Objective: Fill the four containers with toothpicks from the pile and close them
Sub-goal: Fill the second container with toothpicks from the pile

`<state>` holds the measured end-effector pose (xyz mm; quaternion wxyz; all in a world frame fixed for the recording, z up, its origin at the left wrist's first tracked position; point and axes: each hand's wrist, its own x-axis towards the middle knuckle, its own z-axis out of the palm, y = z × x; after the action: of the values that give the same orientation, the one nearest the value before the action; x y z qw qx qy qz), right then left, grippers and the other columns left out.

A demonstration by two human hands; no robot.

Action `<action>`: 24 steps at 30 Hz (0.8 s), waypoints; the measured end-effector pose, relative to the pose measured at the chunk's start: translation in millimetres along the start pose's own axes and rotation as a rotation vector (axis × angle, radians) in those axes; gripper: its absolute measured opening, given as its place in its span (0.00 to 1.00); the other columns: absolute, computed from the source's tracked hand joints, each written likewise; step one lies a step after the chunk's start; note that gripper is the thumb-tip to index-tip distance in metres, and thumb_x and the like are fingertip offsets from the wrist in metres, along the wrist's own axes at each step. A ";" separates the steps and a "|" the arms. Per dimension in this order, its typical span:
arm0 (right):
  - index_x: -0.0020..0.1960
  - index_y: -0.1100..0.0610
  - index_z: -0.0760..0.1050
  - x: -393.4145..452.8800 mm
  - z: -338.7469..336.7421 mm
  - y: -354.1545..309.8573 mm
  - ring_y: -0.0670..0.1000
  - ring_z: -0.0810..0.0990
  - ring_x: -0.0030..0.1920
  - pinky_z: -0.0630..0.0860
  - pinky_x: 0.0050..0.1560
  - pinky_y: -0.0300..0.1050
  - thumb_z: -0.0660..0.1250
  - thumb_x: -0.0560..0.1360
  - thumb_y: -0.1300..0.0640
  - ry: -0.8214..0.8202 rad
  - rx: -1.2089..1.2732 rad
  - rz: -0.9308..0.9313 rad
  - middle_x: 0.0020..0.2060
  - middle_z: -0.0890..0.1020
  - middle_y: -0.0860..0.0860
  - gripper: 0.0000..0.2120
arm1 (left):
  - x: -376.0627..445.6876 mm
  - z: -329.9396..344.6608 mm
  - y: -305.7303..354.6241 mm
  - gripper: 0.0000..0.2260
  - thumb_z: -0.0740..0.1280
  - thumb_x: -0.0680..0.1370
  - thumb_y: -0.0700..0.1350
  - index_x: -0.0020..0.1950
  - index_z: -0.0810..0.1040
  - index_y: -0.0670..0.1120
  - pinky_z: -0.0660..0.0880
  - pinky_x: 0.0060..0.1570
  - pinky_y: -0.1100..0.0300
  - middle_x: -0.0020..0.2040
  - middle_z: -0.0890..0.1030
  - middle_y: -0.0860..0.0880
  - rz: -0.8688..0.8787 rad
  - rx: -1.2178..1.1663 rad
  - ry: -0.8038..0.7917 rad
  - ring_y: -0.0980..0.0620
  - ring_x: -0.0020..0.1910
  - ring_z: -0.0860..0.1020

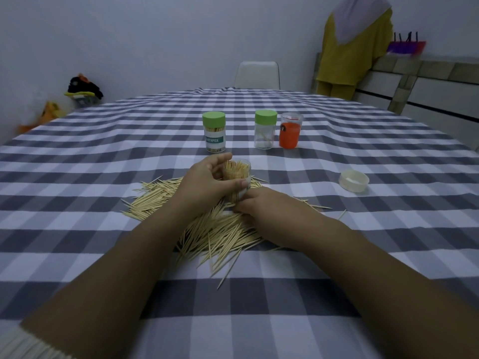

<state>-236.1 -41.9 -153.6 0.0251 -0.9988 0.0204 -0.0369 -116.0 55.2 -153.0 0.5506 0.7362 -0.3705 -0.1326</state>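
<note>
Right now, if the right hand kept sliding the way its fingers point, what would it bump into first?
Probably the open container that the left hand grips. The right hand points up-left, fingertips already at its base among the toothpick pile.
</note>
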 end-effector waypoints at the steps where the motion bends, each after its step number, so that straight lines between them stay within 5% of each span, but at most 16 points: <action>1: 0.68 0.53 0.71 -0.2 0.9 -0.2 0.52 0.72 0.61 0.72 0.57 0.47 0.59 0.79 0.59 -0.002 -0.023 0.006 0.63 0.72 0.50 0.17 | -0.1 -0.1 0.0 0.33 0.77 0.68 0.42 0.71 0.69 0.47 0.72 0.41 0.78 0.54 0.78 0.54 0.001 -0.002 0.000 0.68 0.47 0.76; 9: 0.64 0.51 0.71 -3.1 -23.6 9.4 0.52 0.76 0.54 0.72 0.50 0.45 0.60 0.79 0.60 -0.101 0.061 0.250 0.56 0.77 0.52 0.15 | -0.6 0.8 0.1 0.33 0.77 0.68 0.43 0.71 0.69 0.47 0.72 0.41 0.79 0.57 0.77 0.53 0.008 -0.015 -0.003 0.68 0.48 0.75; 14: 0.51 0.54 0.76 -13.5 -29.4 33.3 0.52 0.75 0.46 0.71 0.41 0.43 0.57 0.80 0.59 0.083 0.344 0.345 0.45 0.79 0.51 0.09 | -0.8 1.7 0.5 0.33 0.76 0.69 0.43 0.72 0.68 0.48 0.73 0.42 0.77 0.62 0.77 0.51 -0.001 -0.012 -0.002 0.62 0.53 0.76; 19: 0.46 0.54 0.75 -11.6 -24.5 44.5 0.49 0.78 0.42 0.74 0.47 0.46 0.58 0.80 0.62 0.286 0.798 0.372 0.41 0.80 0.51 0.09 | -3.2 6.5 2.1 0.33 0.77 0.68 0.44 0.71 0.69 0.49 0.76 0.43 0.74 0.61 0.78 0.51 -0.020 -0.049 -0.029 0.63 0.51 0.77; 24: 0.45 0.55 0.73 -6.3 -22.8 43.7 0.52 0.81 0.42 0.78 0.48 0.48 0.56 0.81 0.63 0.574 1.195 0.378 0.40 0.80 0.54 0.10 | -9.9 16.9 7.8 0.34 0.78 0.67 0.43 0.71 0.70 0.49 0.75 0.40 0.74 0.50 0.78 0.59 0.002 -0.030 -0.067 0.70 0.45 0.77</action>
<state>-245.8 -86.3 -133.6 0.5710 -0.7437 0.1762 -0.2998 -136.1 49.0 -154.1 0.5491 0.7225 -0.3875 -0.1623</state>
